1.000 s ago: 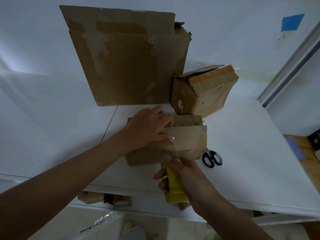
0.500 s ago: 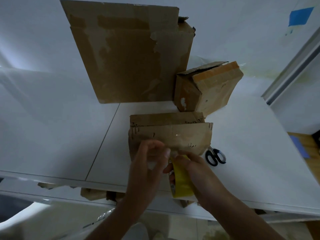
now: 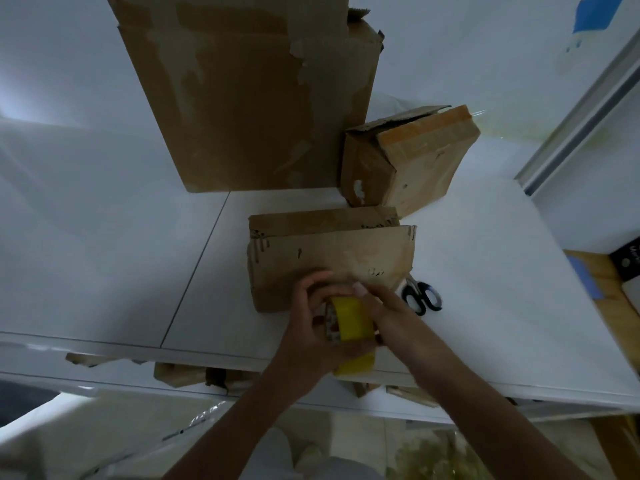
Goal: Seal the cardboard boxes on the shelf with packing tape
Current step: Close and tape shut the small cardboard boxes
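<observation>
Left hand (image 3: 311,329) and right hand (image 3: 389,315) are both clamping the yellow tape roll (image 3: 351,318) at the near edge of the flat box (image 3: 329,254) on the shelf (image 3: 485,271), sealing looking barely begun, with tall box (image 3: 242,98) and small box (image 3: 408,161) seemingly waiting.

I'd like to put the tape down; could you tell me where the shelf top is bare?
Bare white top left of the flat box, in front of the tall box; a wider patch right of the scissors. Crowded around the small box.
</observation>
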